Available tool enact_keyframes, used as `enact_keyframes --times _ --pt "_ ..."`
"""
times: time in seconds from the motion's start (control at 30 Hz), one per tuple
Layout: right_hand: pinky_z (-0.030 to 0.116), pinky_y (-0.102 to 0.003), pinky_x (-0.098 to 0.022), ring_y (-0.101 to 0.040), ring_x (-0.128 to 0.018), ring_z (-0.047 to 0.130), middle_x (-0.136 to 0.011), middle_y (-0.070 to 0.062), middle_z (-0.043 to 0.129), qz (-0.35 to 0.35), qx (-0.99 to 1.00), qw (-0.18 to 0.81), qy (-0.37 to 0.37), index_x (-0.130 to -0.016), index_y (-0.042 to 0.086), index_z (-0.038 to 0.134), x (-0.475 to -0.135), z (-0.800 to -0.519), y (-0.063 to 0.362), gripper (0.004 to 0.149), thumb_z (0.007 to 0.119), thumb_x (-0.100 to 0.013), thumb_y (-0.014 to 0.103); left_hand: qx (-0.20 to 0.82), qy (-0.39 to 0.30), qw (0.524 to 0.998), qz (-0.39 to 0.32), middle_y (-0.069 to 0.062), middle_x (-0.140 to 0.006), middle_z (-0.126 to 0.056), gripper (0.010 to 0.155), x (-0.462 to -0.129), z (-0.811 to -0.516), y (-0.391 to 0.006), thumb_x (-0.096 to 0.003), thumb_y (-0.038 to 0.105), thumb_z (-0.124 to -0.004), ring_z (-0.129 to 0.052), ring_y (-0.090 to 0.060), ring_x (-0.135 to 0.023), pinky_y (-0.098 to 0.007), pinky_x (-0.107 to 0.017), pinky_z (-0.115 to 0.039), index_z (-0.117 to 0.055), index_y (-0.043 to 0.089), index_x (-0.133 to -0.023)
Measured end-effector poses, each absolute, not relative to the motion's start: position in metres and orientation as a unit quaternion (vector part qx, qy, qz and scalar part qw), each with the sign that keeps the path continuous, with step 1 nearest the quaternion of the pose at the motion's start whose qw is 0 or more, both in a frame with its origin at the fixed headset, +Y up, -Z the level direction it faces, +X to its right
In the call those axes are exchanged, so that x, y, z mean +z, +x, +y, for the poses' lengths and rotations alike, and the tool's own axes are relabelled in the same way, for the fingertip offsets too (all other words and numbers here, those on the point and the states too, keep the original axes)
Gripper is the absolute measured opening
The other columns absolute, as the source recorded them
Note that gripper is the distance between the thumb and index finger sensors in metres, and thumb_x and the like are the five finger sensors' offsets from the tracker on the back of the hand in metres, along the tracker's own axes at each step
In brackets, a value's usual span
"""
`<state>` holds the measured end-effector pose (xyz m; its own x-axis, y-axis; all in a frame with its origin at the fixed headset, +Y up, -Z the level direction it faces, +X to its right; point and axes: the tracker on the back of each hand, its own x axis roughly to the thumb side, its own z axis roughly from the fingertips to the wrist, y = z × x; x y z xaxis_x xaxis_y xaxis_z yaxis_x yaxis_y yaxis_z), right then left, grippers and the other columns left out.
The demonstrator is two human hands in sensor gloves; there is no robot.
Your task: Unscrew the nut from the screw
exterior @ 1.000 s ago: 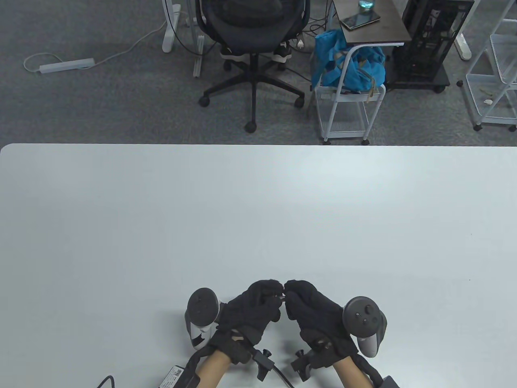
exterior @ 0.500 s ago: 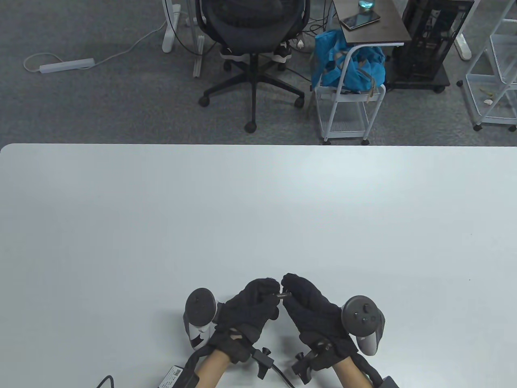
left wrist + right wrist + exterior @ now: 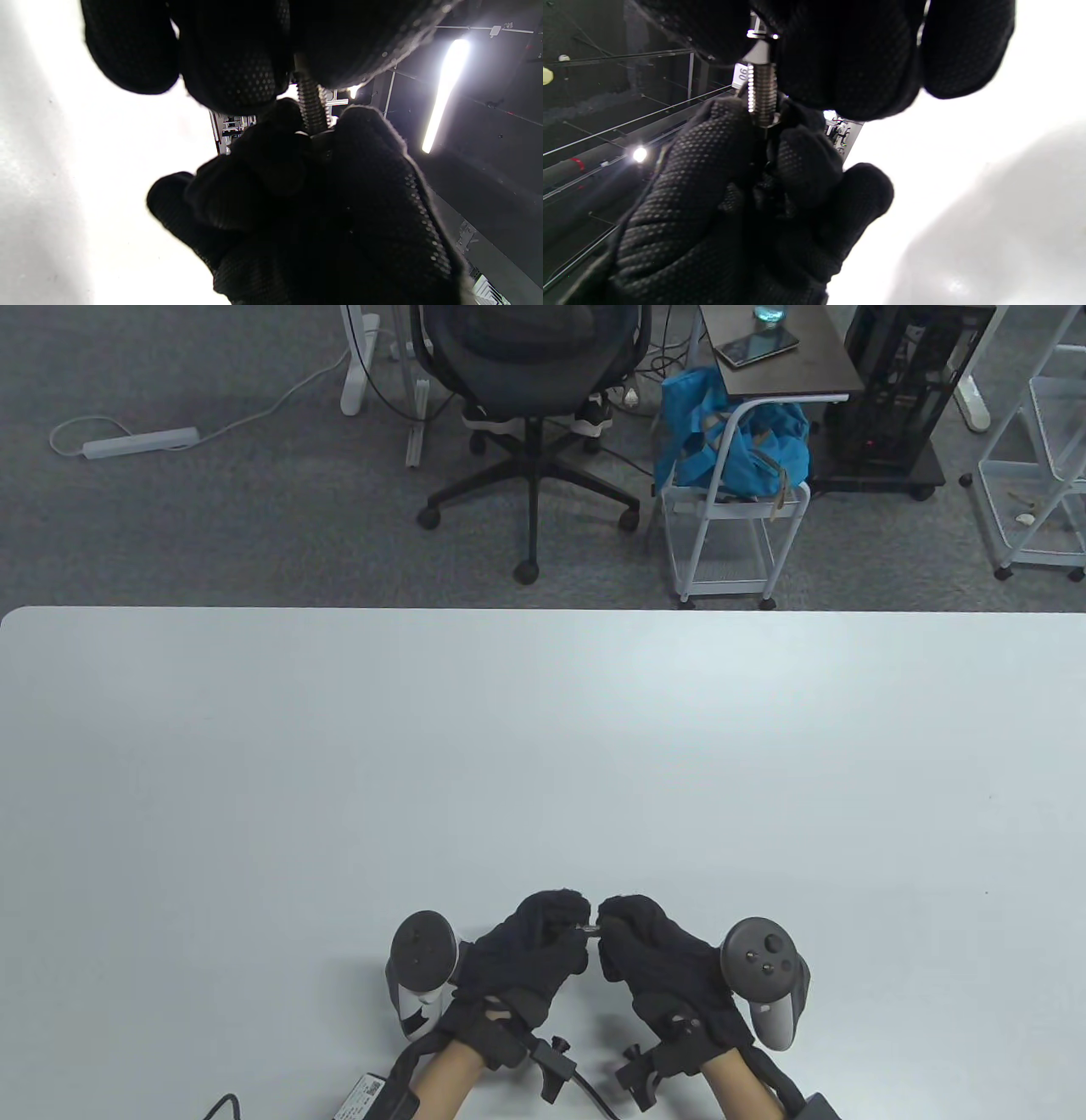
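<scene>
Both black-gloved hands meet low over the white table (image 3: 543,746) near its front edge. A short threaded metal screw (image 3: 587,931) runs sideways between them. My left hand (image 3: 570,926) grips one end of the screw; the threads show in the left wrist view (image 3: 313,106) and the right wrist view (image 3: 762,91). My right hand (image 3: 609,931) pinches the nut (image 3: 760,37) at the other end, and the nut's edge also shows in the left wrist view (image 3: 319,137). The screw's head is hidden inside the left fingers (image 3: 237,63).
Cables and a small box (image 3: 366,1094) lie at the table's front edge by my left wrist. Beyond the far edge stand an office chair (image 3: 530,407), a white cart with a blue bag (image 3: 730,458) and wire shelves (image 3: 1039,475).
My right hand's fingers rolled up and away around the screw half a second ago, then came back down to nearly where they began. My left hand has held still.
</scene>
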<state>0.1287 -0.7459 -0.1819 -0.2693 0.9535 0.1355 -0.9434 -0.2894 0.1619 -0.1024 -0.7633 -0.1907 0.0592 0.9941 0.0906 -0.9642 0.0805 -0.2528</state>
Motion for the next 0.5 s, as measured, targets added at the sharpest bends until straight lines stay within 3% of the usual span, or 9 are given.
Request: enact_keyframes --times 0.2,0.5 --pt "0.077 -0.060 -0.055 -0.033 -0.058 0.093 -0.074 -0.013 0.088 0.001 0.804 0.582 0.124 -0.098 0.010 0.068 -0.1799 -0.7405 0.1267 0.052 0.076 -0.054 0.037 0.677 -0.064 0.723 -0.118 -0.015 -0.083 -0.090 0.048 -0.1907 -0.7632 -0.1025 -0.0481 0.037 -0.085 -0.101 -0.022 -0.048 -0.055 -0.050 -0.085 -0.078 0.023 -0.093" --pt "0.077 -0.060 -0.055 -0.033 -0.058 0.093 -0.074 -0.013 0.089 -0.023 0.807 0.578 0.121 -0.096 0.014 0.072 -0.1792 -0.7393 0.1271 0.047 0.074 -0.054 0.036 0.677 -0.068 0.723 -0.120 -0.014 -0.081 -0.091 0.048 -0.1910 -0.7638 -0.1023 -0.0484 0.039 -0.085 -0.101 -0.021 -0.046 -0.054 -0.049 -0.086 -0.078 0.022 -0.093"
